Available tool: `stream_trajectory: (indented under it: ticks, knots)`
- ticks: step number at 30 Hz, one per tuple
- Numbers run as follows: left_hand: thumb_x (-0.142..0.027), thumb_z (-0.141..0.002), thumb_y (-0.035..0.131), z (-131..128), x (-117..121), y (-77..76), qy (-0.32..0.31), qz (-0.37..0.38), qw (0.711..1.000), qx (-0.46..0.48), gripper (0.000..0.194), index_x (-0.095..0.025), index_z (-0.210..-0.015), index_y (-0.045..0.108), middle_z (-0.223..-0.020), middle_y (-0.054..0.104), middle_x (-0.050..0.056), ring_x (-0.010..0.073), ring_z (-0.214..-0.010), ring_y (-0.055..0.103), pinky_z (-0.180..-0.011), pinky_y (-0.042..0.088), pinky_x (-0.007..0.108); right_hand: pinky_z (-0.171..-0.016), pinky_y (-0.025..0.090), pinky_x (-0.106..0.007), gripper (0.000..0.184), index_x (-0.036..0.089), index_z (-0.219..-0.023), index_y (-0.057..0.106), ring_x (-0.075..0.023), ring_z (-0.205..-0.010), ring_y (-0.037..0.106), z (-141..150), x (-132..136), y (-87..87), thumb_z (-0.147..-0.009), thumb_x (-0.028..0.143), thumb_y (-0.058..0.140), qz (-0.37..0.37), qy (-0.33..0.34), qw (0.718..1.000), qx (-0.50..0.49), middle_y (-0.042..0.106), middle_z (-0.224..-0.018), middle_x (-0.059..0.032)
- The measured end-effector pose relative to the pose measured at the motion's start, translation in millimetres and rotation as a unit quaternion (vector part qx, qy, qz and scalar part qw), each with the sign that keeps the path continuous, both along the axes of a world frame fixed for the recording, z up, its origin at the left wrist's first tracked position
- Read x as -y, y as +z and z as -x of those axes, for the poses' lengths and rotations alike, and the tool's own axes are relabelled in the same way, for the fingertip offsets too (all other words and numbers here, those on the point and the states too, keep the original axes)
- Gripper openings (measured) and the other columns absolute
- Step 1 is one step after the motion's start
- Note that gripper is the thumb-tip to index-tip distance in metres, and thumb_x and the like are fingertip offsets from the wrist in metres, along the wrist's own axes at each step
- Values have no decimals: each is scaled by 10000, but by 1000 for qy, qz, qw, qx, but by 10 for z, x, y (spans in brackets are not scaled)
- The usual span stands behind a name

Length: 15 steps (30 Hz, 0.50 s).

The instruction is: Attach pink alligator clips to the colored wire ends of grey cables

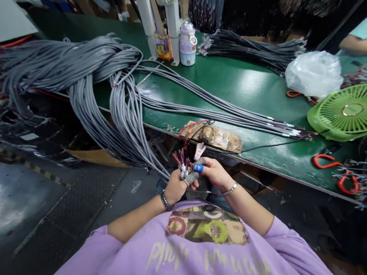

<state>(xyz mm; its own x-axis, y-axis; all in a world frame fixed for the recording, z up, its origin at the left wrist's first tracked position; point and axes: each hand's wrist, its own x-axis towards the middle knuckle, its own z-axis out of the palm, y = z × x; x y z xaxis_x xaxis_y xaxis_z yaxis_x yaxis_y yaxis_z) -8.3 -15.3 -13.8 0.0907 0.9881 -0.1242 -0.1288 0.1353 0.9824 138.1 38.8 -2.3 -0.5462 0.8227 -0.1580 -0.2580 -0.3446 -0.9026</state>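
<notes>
Where both hands meet below the worktop [231,89] edge: grey cable end [184,167], stripped coloured wires fanned; left hand [175,187] grip closed around sheath, right hand [214,173] pinching; likely light, limp, best gripped at sheath

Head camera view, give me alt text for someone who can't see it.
A person in a purple shirt holds the stripped, coloured wire ends of a grey cable between the left hand and right hand, fingers taped. A large bundle of grey cables drapes off the green workbench, beside a green fan and red-handled cutters.
</notes>
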Motion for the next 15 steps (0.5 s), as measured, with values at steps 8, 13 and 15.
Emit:
stream_trajectory:
  ticks: [8,13,15]
  knots:
    - [-411,-783,666,21,13,-3,35,0,999,37,322,-139,-611,649,-520,636,18,92,-429,541,-445,450,200,-536,440,-228,321,141,-700,610,-67,-511,487,-6,-19,-41,-614,375,812,68,-34,997,-25,598,-624,17]
    - [-429,-768,672,13,3,-13,64,9,997,44,341,-140,-590,642,-522,638,20,91,-425,538,-438,440,200,-505,461,-232,349,155,-759,606,-64,-508,473,-14,-12,-13,-602,395,806,118,-49,992,-20,597,-669,21]
    - [-452,-764,665,11,0,-17,58,6,998,33,368,-139,-573,636,-512,632,24,95,-424,539,-440,439,205,-494,443,-219,353,151,-729,593,-60,-498,459,3,4,34,-611,412,800,88,-40,995,16,562,-623,34]
